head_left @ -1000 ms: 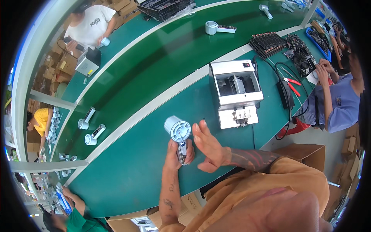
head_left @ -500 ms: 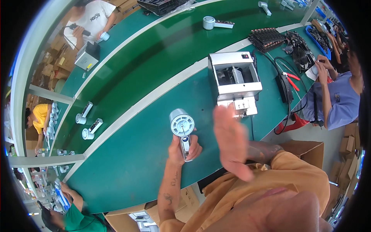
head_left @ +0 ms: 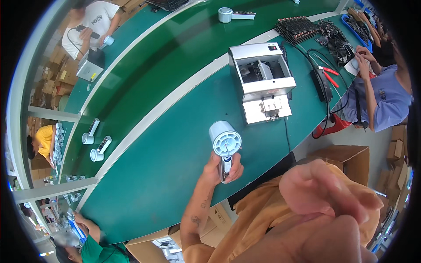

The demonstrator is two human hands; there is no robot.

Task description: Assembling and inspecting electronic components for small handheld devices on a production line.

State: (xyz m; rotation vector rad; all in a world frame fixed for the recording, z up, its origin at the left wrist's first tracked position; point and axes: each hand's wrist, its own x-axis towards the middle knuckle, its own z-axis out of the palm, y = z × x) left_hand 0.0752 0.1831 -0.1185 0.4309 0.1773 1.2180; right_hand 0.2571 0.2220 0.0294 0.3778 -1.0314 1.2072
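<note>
My left hand (head_left: 223,168) is closed around the handle of a light-blue handheld device (head_left: 226,139). The device has a drum-shaped head; its spoked round end faces up toward me and a thin dark wire crosses it. A narrow panel with a dark oval shows on the handle. Above the brown cloth of my sleeve, my right hand (head_left: 326,188) is raised close to the camera, fingers curled in and nothing visible in them. Beyond the device stands a silver bench machine (head_left: 262,83) with an open top bay and a small metal fixture (head_left: 272,107) at its front.
Similar devices (head_left: 224,15) lie on the green belt (head_left: 144,87) past the pale rail. Black trays (head_left: 296,28), cables and red-handled pliers (head_left: 329,76) are at the right. Cardboard boxes (head_left: 346,160) stand below the bench. Several co-workers sit around, one in a purple shirt (head_left: 388,98).
My right hand has drawn back from beside the machine toward me, its straight fingers now curled. My left hand and the device sit further right in the picture. The view has shifted slightly.
</note>
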